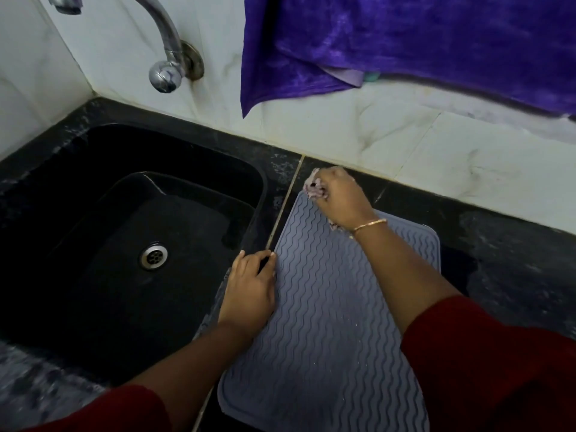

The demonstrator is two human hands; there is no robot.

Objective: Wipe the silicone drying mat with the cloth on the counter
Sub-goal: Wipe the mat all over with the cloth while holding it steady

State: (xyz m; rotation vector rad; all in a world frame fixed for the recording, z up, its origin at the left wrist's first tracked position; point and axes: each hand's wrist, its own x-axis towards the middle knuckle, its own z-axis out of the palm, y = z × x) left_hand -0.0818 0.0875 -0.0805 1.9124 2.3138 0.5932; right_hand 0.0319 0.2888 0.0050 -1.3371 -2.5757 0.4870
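Right hand [339,198], fingers curled tight round a wadded pale cloth [314,186], presses on the far corner of the grey ribbed silicone drying mat [327,332], while the left hand [249,291] lies flat, fingers relaxed, on the mat's left edge. Left of that hand sits a black sink [78,157] under a chrome tap [166,45]; beyond the right hand a purple towel [405,42] hangs against white tiles [343,135]. The mat lies on a dark stone counter [514,244]. Both forearms reach forward from red sleeves, with a thin bangle [369,225] at the right wrist.

Bare mat [327,322] between both forearms
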